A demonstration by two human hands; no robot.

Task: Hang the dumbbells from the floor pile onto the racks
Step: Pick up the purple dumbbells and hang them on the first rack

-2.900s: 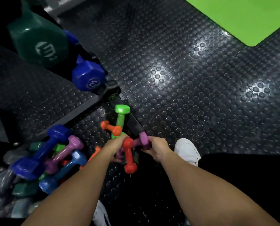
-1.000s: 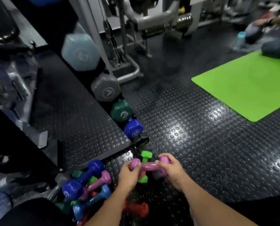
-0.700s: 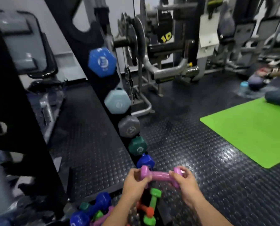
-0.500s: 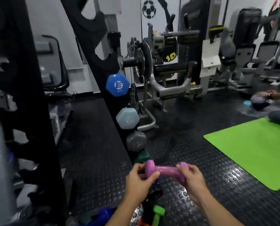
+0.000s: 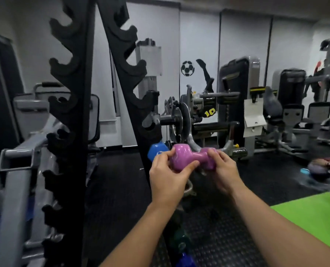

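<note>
Head view: left hand point(image 5: 166, 175) and right hand point(image 5: 222, 169) grip the purple dumbbell point(image 5: 192, 158) by its heads, fingers curled; it appears light, rigid and glossy-slick, so support both ends.

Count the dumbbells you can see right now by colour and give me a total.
Purple: 1, the purple dumbbell gripped at its ends by the left hand and right hand.
Blue: 2, the blue dumbbell behind it and another blue one low on the rack.
Dark green: 1, the green dumbbell.
Total: 4
</note>
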